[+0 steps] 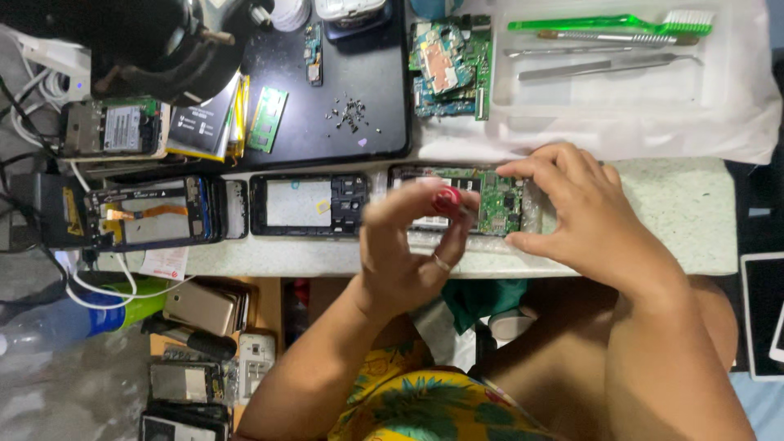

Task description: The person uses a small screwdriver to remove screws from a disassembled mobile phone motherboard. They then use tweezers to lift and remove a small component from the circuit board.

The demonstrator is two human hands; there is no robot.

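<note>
Your left hand (408,245) pinches a red-capped screwdriver (447,200) over the opened black phone's green circuit board (500,202); keep your right hand (584,216) clamped on that board's frame (tip stays hidden).

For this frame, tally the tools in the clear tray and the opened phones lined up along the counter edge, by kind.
Green plastic brush with white bristles: 1
Metal tweezers and probes in the clear plastic tray: 3
Opened black phone bodies on the pale counter: 3 (at)
Total: 7
</note>
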